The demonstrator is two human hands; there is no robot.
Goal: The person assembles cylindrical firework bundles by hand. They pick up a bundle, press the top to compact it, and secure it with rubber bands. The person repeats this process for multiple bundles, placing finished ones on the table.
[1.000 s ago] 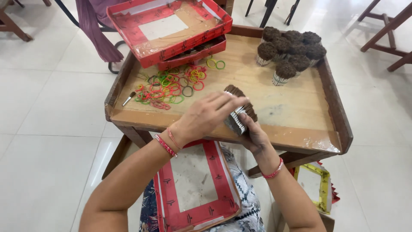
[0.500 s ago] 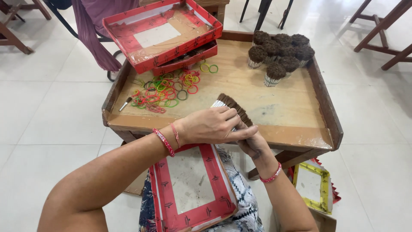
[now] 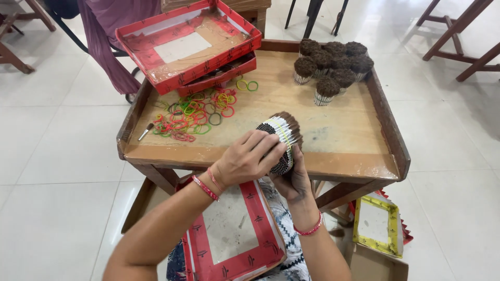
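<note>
Both hands are closed on one bundle of sticks (image 3: 281, 140), a round pack with white stems and brown tips, held over the near edge of the wooden tray table (image 3: 359, 166). From below, the bundle is cupped by the right hand (image 3: 294, 182), its fingers darkened with brown dust, while the left hand (image 3: 245, 158) is laid over the top with the fingertips pressed on the white stems, where a thin yellow-green band can be seen. Compared with half a second ago, the bundle has been tipped up so that its brown end faces away and to the right, and the left fingers have been shifted further round it; the wrapping grip appears to have been tightened. Nearest of all, a red-framed box lid (image 3: 229, 234) is rested on the lap, and a yellow-framed lid (image 3: 377, 224) lies on the floor to the right. Further off, on the left of the table, a loose heap of coloured rubber bands (image 3: 195, 112) is spread, with a small brush (image 3: 145, 131) beside it. At the far left, red cardboard boxes (image 3: 187, 47) are stacked, and at the far right finished bundles (image 3: 333, 65) are stood upright, close together.
</note>
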